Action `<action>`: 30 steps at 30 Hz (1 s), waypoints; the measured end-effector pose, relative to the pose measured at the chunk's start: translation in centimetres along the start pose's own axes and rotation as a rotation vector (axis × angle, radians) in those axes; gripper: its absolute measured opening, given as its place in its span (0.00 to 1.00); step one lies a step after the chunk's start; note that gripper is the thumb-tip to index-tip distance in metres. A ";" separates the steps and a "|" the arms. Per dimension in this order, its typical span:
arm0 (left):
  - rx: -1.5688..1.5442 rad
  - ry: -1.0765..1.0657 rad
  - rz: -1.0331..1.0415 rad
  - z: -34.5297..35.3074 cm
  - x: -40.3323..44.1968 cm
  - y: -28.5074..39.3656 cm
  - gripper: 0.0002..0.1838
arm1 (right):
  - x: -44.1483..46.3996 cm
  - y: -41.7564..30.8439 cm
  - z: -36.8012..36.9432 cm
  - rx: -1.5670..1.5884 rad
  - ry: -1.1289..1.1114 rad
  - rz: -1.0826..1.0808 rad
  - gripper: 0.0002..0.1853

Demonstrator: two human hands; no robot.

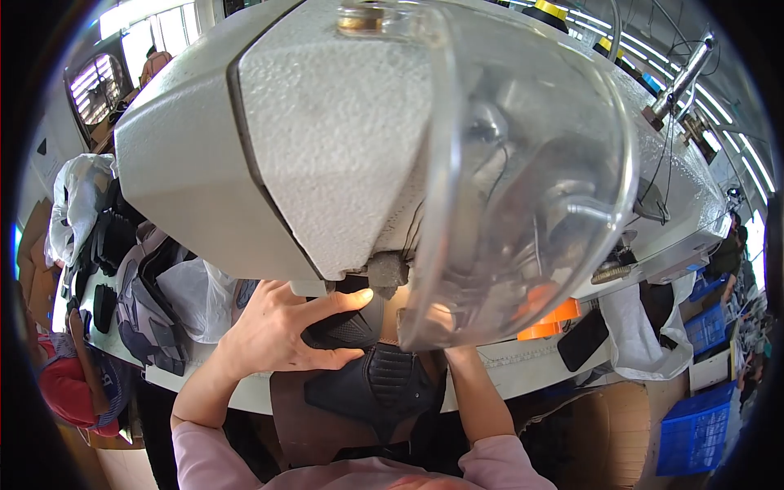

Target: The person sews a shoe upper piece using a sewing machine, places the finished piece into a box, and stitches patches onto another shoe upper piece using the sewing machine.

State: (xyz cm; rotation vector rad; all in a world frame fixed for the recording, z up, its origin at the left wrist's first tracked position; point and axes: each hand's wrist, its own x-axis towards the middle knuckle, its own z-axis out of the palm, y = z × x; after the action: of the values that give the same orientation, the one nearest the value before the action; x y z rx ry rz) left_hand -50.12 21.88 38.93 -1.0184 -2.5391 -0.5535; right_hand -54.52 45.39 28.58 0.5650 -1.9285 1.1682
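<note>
A black shoe upper (396, 384) with a ribbed, stitched section lies below the sewing machine head (327, 122), hanging over the table's front edge. My left hand (273, 331) grips its left side, with the index finger and thumb stretched apart around a dark textured part. The fingertips are close to the machine's needle area, which the housing mostly hides. My right hand (443, 317) is near the right side of the piece, behind the clear plastic guard (531, 188). Glare and the guard blur its fingers, so its grip does not show.
Dark and grey stitched pieces (151, 298) and plastic bags (77, 204) crowd the left side. An orange object (551, 320), a black phone-like slab (582, 341) and a white bag (641, 331) are at right. Blue crates (694, 429) stand beyond. Another person (77, 376) sits at far left.
</note>
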 end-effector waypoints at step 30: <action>-0.252 -0.066 -0.120 0.5 -0.1 -0.6 0.29 | -2.0 1.8 1.0 0.132 0.014 0.330 0.08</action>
State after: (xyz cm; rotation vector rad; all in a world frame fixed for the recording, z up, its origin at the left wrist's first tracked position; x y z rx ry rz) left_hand -50.53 21.67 38.35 -0.9845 -2.6502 -0.9071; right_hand -55.05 45.32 25.74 0.3105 -1.9929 1.5105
